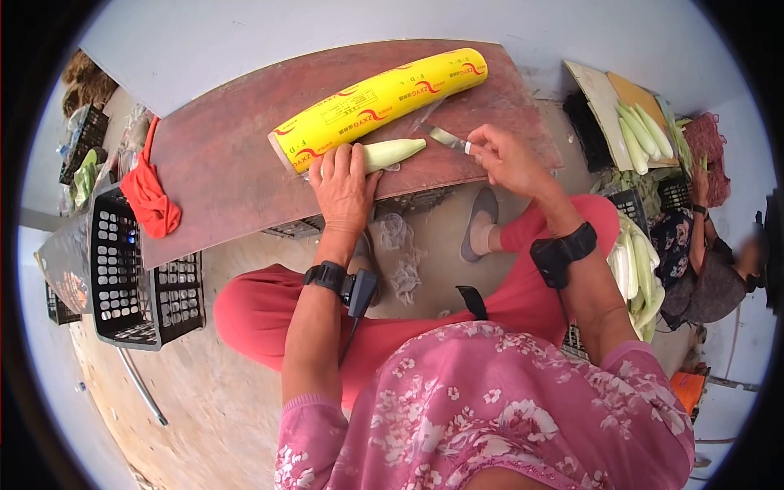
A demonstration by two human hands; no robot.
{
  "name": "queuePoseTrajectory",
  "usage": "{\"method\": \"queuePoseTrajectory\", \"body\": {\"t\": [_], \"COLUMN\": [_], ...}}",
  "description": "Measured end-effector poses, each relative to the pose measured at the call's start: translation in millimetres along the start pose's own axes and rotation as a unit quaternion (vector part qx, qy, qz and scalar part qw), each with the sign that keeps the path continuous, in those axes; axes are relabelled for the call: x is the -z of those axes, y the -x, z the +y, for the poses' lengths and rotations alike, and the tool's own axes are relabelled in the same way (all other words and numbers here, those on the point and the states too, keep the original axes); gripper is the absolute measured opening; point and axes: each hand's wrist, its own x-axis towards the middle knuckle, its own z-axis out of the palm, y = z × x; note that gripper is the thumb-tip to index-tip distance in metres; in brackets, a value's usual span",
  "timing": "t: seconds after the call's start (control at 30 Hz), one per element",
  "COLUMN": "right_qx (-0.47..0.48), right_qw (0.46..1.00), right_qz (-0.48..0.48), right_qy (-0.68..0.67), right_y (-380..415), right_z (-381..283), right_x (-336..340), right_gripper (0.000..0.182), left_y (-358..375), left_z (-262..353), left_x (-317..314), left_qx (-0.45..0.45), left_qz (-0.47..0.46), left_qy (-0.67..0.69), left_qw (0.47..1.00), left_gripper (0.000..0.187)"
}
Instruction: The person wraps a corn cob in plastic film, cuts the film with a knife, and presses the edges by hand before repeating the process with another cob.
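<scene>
A pale green, peeled-looking vegetable (pixel 395 153) lies on the reddish table (pixel 220 180), close to its front edge. My left hand (pixel 343 186) is wrapped over its left end, which is hidden under the fingers. In my right hand (pixel 508 160) is a small knife (pixel 445 139), its blade pointing left, a little apart from the vegetable's tip. Behind the vegetable lies a large yellow roll of film (pixel 380 102), and a clear strip of film shows beneath its right part.
A red cloth (pixel 151 200) hangs at the table's left end, above black crates (pixel 126 269). Long pale vegetables lie on a board (pixel 645 135) at right and in a pile (pixel 633 265) by my right knee. Another person (pixel 702 269) sits at far right. Plastic scraps (pixel 404 273) lie on the floor.
</scene>
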Motion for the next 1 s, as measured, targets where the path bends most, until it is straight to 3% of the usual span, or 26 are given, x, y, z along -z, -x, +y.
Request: {"method": "queuePoseTrajectory", "body": {"t": [0.1,0.2,0.4,0.5,1.0], "right_qx": [-0.007,0.059,0.14,0.083,0.067], "right_qw": [0.998,0.986,0.961,0.955,0.927], "right_qz": [-0.004,0.047,0.05,0.03,-0.015], "right_qy": [0.058,0.146,0.233,0.282,0.368], "right_y": [-4,-4,-5,-18,-53], "right_z": [-14,-28,-61,-68,-75], "right_x": [8,12,10,5,-4], "right_gripper": [0.017,0.014,0.018,0.02,0.017], "left_y": [0,0,0,0,0], "left_z": [-1,-1,0,0,0], "left_x": [-1,-1,-1,0,0], "left_qx": [0.001,0.002,0.004,0.006,0.007], "left_qz": [0.001,0.003,0.003,0.001,-0.001], "left_qy": [0.006,0.005,0.008,0.011,0.01], "left_qw": [1.0,1.0,1.0,1.0,1.0], "left_gripper": [0.055,0.055,0.054,0.054,0.055]}}
